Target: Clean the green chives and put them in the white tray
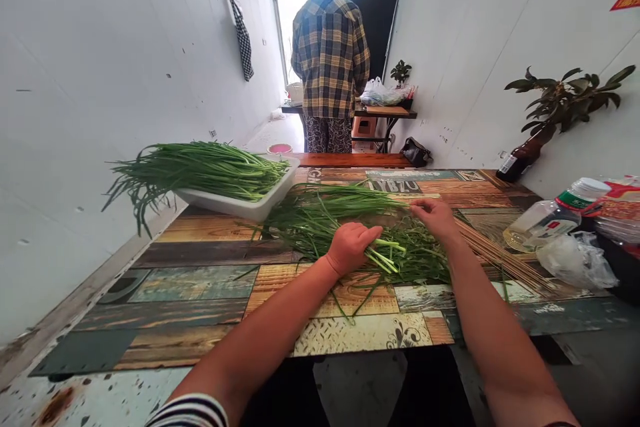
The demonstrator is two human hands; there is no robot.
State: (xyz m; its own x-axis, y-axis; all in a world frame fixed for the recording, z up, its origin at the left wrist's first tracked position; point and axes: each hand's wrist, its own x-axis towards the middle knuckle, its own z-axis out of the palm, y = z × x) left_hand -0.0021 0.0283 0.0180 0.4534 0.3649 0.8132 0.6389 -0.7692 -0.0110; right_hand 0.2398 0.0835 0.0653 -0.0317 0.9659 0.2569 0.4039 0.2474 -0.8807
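My left hand (353, 247) is closed around a small bunch of green chives, whose pale cut stems (387, 257) stick out to the right of the fist. The leaves trail back to the left over the table. My right hand (436, 217) pinches the stem ends of more chives (355, 202) lying just beyond the left hand. Beneath and between both hands spreads a heap of loose green trimmings (425, 257). At the left, a white plastic tub (265, 208) is piled with long chives (215, 170) that hang over its far-left side.
Thin wooden skewers (500, 257) lie right of the trimmings. Beyond them are a plastic jar (555, 217), a crumpled clear bag (577, 260) and a brown bottle (520, 157) holding a leafy sprig. A person in a plaid shirt (330, 47) stands at a far table (395, 111), back turned.
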